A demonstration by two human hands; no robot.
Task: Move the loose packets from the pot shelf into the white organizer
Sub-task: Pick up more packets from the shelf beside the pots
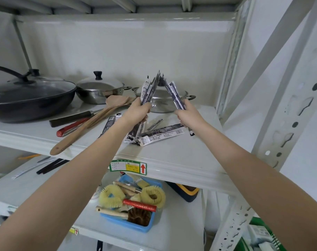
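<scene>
A bunch of packets (148, 91) is clasped in the left hand (138, 111), another bunch (175, 94) in the right hand (185, 115), tips meeting above more loose packets (159, 136) left lying on the pot shelf (172, 151)

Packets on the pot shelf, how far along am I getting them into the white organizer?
Nothing looks delivered; no white organizer is in view. In hand: the left hand and right hand each grip a bundle of packets, tips meeting above the shelf. Left: several loose packets on the shelf beneath them, then the carry.
</scene>
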